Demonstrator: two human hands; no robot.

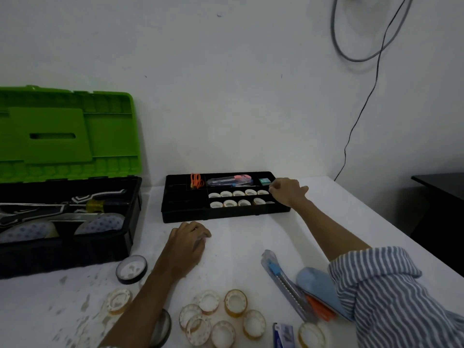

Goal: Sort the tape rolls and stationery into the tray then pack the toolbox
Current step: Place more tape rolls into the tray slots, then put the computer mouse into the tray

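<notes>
Counting from the far side: our right hand (286,192) over the right end of the black tray (226,217), fingers curled, whether pinching anything we cannot tell; our left hand (188,241) resting on the white surface (238,249) just before the tray, fingers curled under, contents unclear. Small tape rolls (236,198) in two tray rows; loose rolls (234,303) near us; toolbox (75,252) open, left.

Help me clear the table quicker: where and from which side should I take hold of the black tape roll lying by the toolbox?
Pinch the black tape roll across its outer rim, coming down from above. It lies flat with its hole facing up, so the rim is exposed around. The toolbox stands close beside it, so a sideways approach looks cramped. The left hand looks nearest.
</notes>
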